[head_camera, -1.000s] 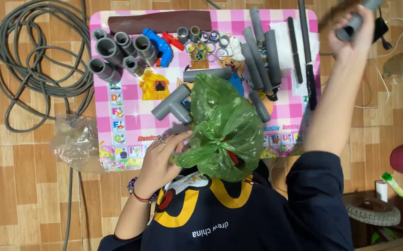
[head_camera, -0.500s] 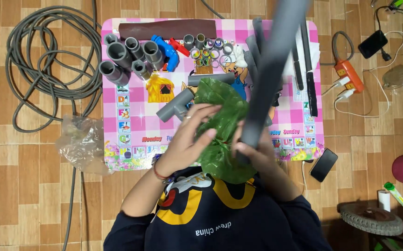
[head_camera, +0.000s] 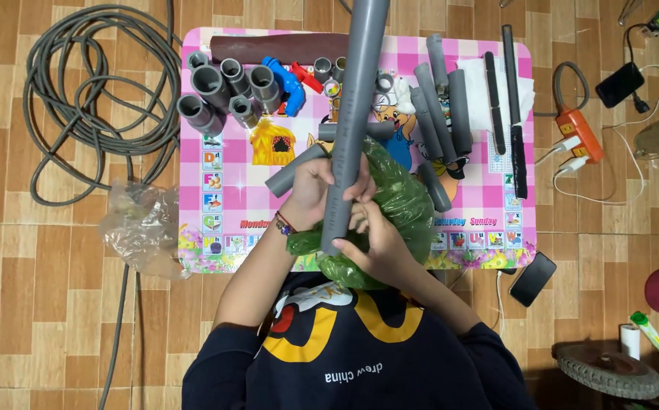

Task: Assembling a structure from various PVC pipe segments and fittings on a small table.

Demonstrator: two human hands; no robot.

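Grey PVC pipe, long and upright, is clasped near its lower end by both the left hand and right hand over a green plastic bag (on the pink checked mat). No fitting is on it yet; the grey couplings lie unused.

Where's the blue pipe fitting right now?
In the head view, the blue pipe fitting lies upper-left on the pink checked mat, between the grey pipe couplings and a small red fitting.

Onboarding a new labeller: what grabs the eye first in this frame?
A long grey pipe stands up toward the camera at centre, gripped by the left hand and right hand over a green plastic bag. Beneath lies a pink checked mat strewn with grey fittings; a coiled hose sits left.
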